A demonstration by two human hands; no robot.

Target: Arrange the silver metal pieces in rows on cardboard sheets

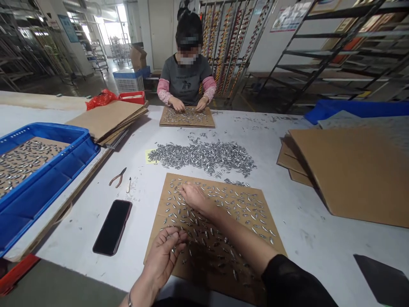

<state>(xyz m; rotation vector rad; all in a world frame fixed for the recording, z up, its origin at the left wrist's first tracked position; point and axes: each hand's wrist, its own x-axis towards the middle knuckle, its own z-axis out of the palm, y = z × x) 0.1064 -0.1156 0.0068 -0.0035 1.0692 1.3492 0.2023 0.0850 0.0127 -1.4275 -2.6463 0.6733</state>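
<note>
The right forearm (239, 234) slanted from the lower right of the frame up across the cardboard sheet (255, 204), which lay at bottom centre with small metal pieces (234, 273) spread over it in loose rows. The right hand (194, 196) was low over the sheet's upper left part, back upward, its fingers pointing left and bent down in a narrow grouping; whether they pinched a piece could not be told. The left hand (164, 253) came up from the bottom edge, left of centre, wrist low, palm turned inward and partly up over the sheet's left side. Its fingers were curled and the thumb bent close to them, a narrow shape; whether it held any pieces could not be made out. A long pile of the same pieces (207, 157) lay mid-frame beyond the sheet. To the left lay a phone (112, 228) and pliers (118, 178) on the white table (306, 238).
</note>
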